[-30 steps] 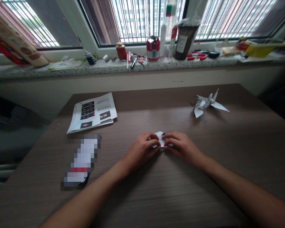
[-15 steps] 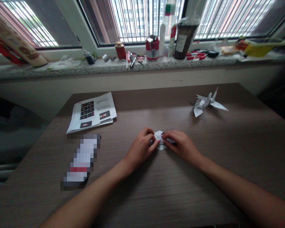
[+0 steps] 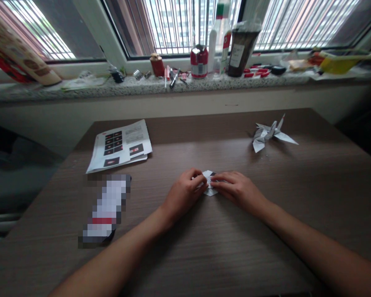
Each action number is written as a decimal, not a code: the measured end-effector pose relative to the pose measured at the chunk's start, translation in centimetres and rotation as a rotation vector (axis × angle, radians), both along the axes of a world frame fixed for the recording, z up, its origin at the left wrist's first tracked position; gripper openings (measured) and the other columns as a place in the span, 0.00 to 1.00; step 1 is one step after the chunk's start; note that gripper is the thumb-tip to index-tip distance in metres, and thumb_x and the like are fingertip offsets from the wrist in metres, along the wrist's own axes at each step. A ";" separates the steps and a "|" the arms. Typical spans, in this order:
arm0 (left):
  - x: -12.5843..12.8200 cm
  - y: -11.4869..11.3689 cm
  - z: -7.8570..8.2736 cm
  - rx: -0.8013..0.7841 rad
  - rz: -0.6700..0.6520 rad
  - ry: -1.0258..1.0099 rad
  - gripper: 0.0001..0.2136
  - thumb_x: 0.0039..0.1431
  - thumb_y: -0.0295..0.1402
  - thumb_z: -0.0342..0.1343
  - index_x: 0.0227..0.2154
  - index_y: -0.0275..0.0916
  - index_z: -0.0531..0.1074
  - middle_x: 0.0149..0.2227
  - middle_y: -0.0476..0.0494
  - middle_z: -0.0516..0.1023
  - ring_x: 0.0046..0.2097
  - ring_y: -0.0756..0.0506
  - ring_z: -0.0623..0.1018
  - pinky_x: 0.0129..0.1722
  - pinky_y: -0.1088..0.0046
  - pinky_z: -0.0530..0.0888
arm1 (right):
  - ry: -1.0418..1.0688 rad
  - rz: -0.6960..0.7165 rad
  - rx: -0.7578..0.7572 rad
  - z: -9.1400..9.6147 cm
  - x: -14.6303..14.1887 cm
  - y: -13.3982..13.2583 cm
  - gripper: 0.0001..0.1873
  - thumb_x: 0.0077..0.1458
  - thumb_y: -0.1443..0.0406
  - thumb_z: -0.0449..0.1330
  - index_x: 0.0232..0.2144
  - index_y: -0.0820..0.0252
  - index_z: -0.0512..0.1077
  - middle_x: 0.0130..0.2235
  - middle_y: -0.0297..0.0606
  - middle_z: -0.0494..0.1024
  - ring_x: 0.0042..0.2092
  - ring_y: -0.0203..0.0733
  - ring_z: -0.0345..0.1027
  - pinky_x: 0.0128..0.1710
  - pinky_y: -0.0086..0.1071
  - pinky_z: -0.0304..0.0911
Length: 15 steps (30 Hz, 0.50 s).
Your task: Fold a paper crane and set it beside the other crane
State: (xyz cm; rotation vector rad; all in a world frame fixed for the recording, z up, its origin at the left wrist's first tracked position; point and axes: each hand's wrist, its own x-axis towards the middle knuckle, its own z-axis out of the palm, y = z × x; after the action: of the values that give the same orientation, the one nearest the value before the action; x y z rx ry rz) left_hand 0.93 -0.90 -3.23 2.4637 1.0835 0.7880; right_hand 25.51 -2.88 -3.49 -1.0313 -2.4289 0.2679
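A small piece of folded white paper [image 3: 210,191] with a dark patch lies on the brown table [image 3: 185,251], between my hands. My left hand [image 3: 188,187] has its bent fingers on the paper's left side, the fingertips near its middle. From the other side, the fingers of my right hand [image 3: 235,185] lie together and press on the paper's right part. Both hands cover much of the paper, so its full shape is hidden. Farther back on the right stands a folded paper crane [image 3: 267,133].
Printed sheets [image 3: 120,144] lie at the back left, with a blurred-out phone-like object [image 3: 108,206] in front of them. Along the stone windowsill [image 3: 136,91] stand a red can [image 3: 199,62], a dark lidded cup [image 3: 243,51], a bottle [image 3: 218,37] and a yellow container [image 3: 340,64].
The fingers of my right hand have flattened and drawn together on the paper. My left fingers have curled a little farther over it. The paper stays in place.
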 end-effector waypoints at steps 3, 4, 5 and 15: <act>-0.7 -0.1 0.1 0.066 -0.074 0.070 0.05 0.71 0.29 0.57 0.43 0.41 0.77 0.46 0.41 0.78 0.45 0.43 0.78 0.43 0.65 0.78 | 0.001 0.011 -0.007 -0.1 0.1 0.0 0.17 0.68 0.67 0.60 0.56 0.47 0.76 0.55 0.39 0.81 0.56 0.49 0.75 0.53 0.48 0.71; -1.0 -0.2 0.1 0.076 -0.094 0.086 0.06 0.71 0.29 0.57 0.45 0.41 0.77 0.46 0.40 0.79 0.45 0.43 0.79 0.43 0.65 0.78 | 0.001 0.011 -0.010 -0.1 0.2 0.0 0.17 0.68 0.67 0.60 0.56 0.46 0.76 0.55 0.39 0.81 0.56 0.48 0.75 0.53 0.48 0.71; -1.2 -0.2 0.2 0.081 -0.113 0.104 0.06 0.71 0.29 0.57 0.46 0.41 0.78 0.47 0.40 0.79 0.45 0.42 0.79 0.44 0.64 0.78 | 0.000 0.011 -0.010 -0.1 0.2 0.0 0.17 0.69 0.67 0.60 0.56 0.45 0.76 0.56 0.38 0.81 0.56 0.48 0.75 0.54 0.48 0.71; -2.2 -0.9 1.5 0.128 -0.223 0.246 0.13 0.74 0.30 0.52 0.58 0.39 0.72 0.55 0.38 0.78 0.54 0.39 0.80 0.51 0.58 0.81 | -0.035 0.032 0.017 -0.5 0.6 0.0 0.19 0.70 0.66 0.59 0.60 0.45 0.73 0.58 0.38 0.79 0.58 0.48 0.74 0.55 0.48 0.71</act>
State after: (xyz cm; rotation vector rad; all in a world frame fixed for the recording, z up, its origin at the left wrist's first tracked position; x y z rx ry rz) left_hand -1.30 -1.82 -1.75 2.7856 0.8354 0.5118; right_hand 26.07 -2.87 -3.97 -0.9988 -2.4761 0.2420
